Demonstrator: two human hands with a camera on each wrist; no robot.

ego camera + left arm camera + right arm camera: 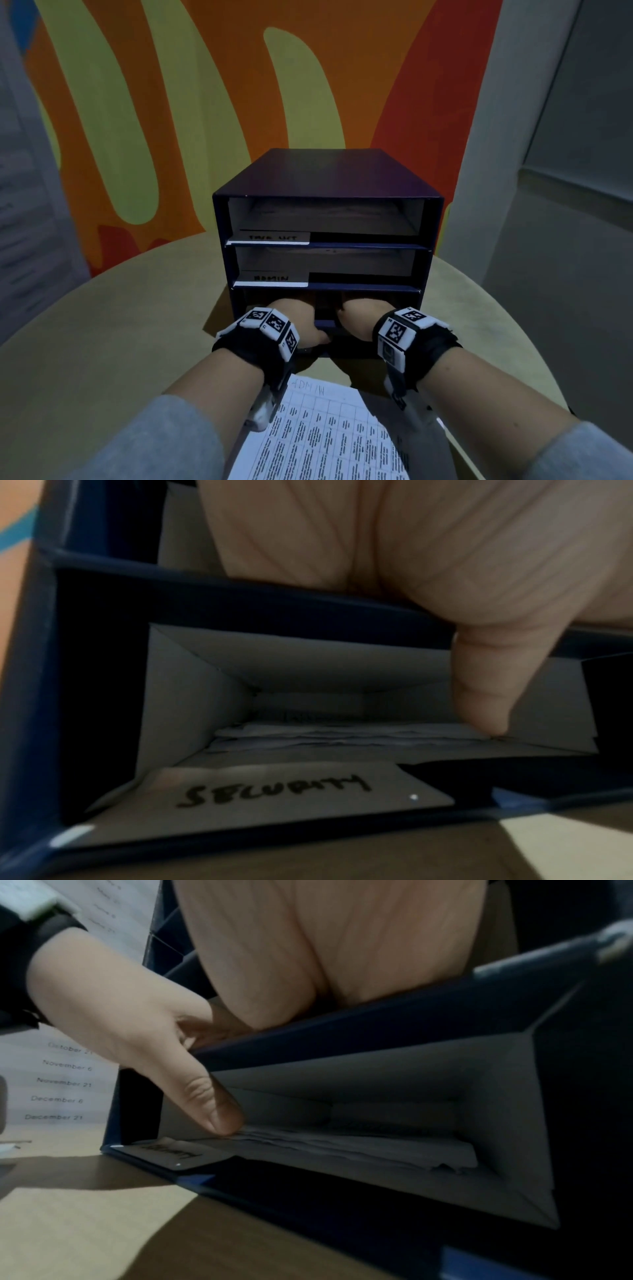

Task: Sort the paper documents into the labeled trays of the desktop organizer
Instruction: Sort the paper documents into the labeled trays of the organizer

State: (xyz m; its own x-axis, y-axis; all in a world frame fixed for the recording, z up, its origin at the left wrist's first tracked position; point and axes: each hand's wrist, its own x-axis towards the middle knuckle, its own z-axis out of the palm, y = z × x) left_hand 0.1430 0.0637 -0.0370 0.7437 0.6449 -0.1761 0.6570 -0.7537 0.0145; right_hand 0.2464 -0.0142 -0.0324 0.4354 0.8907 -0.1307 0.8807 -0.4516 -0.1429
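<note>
hands are reached side by side into the bottom tray [342, 753] of the dark blue desktop organizer [329, 171], the one labelled security [274, 791]. left hand [294, 318] is seen with its thumb [486, 691] pointed down, the tip pressed on the near edge of the papers [359, 1148] lying flat in that tray; whether the other fingers curl round anything cannot be told. right hand [359, 318] is buried past the knuckles, and its fingers are hidden in every view, so their state cannot be told.

the stack is lain straight ahead of both hands, its long axis running left to right across the tray mouth, its far side deep toward the back wall. both hands are about equally near, the left one being the one in contact.

little room is left overhead under the shelf above, and the tray walls close in at left and right; open room is found only toward the near side. on the round table [102, 342], between the forearms, another printed sheet [325, 438] marked admin is left waiting; the middle tray [325, 267] seems to carry that label.
</note>
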